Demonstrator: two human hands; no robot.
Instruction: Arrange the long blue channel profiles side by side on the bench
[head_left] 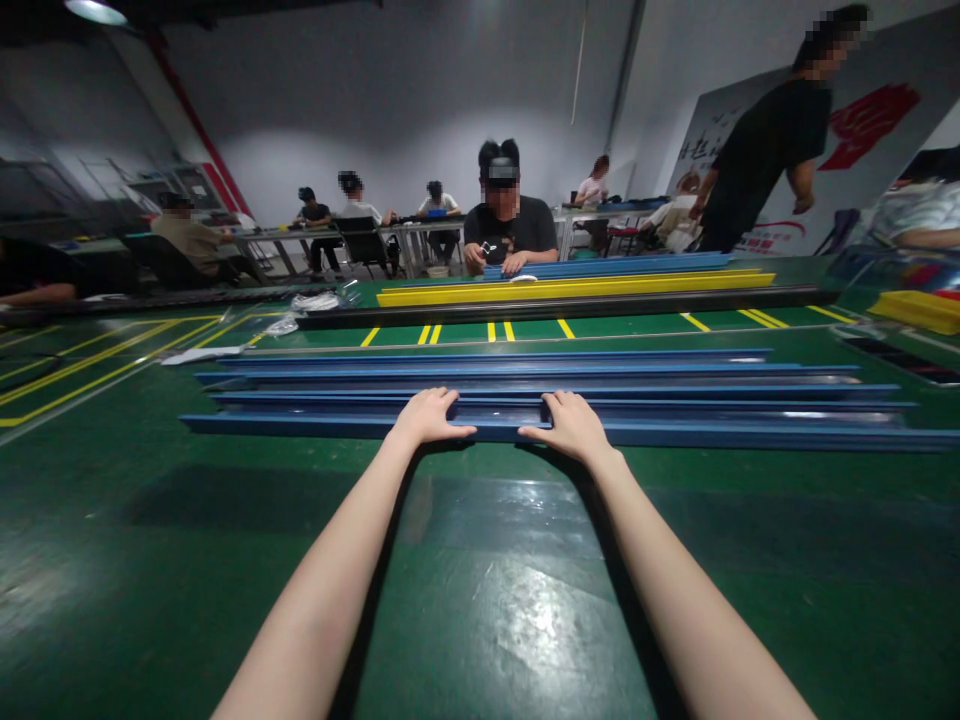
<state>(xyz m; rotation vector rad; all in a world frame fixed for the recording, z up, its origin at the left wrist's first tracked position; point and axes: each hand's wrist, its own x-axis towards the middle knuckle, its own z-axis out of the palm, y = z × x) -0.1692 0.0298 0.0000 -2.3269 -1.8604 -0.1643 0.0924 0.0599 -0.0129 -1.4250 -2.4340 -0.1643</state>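
A long blue U-shaped channel (495, 432) lies crosswise on the green table (225, 580), its open side up. My left hand (430, 416) grips it left of the middle, fingers over the far wall and thumb along the near wall. In the same way my right hand (574, 424) holds it a short way to the right. Several more blue channels (540, 376) lie parallel just behind. A clear, shiny strip (517, 512) lies flat on the table between my forearms and this channel.
Farther back lie a black rail (600, 308), a yellow channel (577, 290) and more blue ones (645, 264). A co-worker (514, 225) sits behind them, hands at the blue pieces. Clear plastic wrapping (319, 300) lies left, a dark flat device (896, 358) right. Another person (772, 150) stands at right.
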